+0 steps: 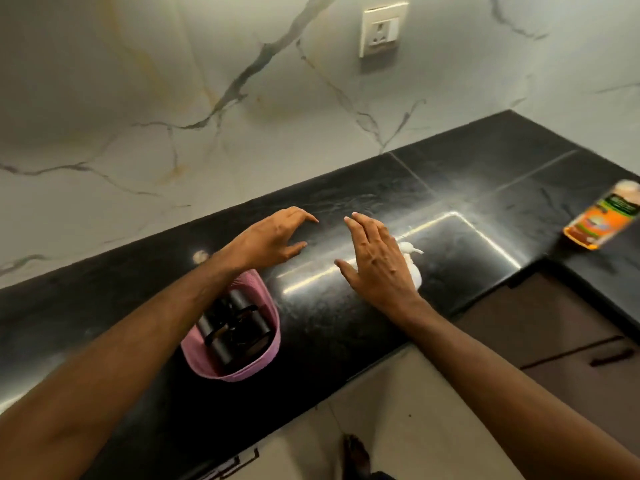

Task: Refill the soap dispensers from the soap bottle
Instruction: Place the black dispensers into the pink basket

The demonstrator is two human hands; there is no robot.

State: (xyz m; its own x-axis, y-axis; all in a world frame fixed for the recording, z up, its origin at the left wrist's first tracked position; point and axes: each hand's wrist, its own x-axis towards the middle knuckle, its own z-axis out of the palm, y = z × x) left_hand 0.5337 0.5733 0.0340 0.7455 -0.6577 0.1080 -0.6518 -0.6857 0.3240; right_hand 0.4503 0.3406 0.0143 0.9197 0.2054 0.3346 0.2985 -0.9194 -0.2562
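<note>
My left hand and right hand hover empty, fingers spread. A pink basket holds black dispensers.

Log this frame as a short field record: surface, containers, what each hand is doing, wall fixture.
surface: black stone counter against a marbled wall
basket: pink basket holding black dispensers, under the left forearm
white object: white pump dispenser, mostly hidden behind the right hand
bottle: orange-labelled bottle at far right
left hand: open, empty
right hand: open, empty
wall fixture: socket
</note>
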